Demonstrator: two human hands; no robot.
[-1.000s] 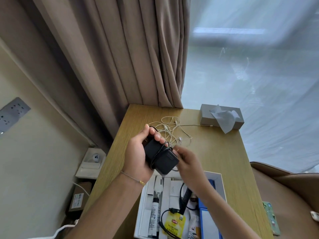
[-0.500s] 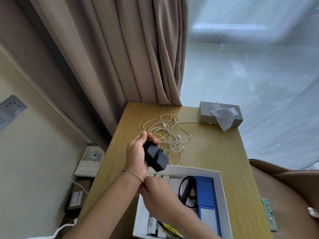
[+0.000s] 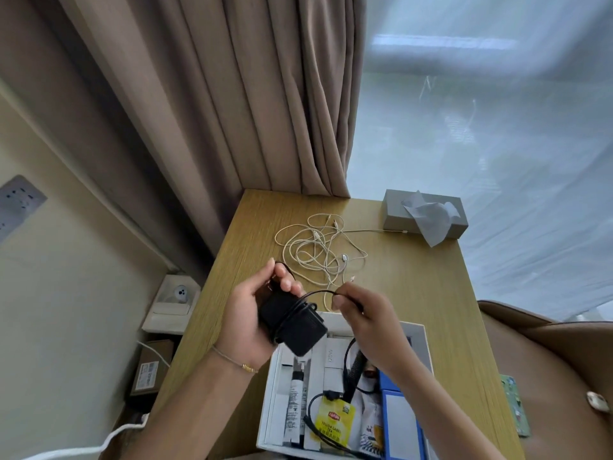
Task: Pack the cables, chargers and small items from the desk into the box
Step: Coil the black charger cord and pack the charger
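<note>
A grey tissue box (image 3: 424,214) sits at the desk's far right corner, 1 tissue (image 3: 431,219) sticking out of it. Brown curtains (image 3: 258,104) hang behind, beside a sheer white curtain (image 3: 497,144). A wall socket (image 3: 18,202) shows at left, and a cardboard box (image 3: 152,368) lies on the floor.

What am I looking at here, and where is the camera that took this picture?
No machine here: a person is working with bare hands, and the camera sits on their head, looking forward and down. The left hand grips a black rectangular charger brick with its thin black cord wound round it. The right hand pinches the free end of that cord. Below them, on the light wooden desk, stands an open white cardboard box already holding small items, among them a yellow tea bag packet. Farther back lie a tangle of white cables and a grey tissue box.
</note>
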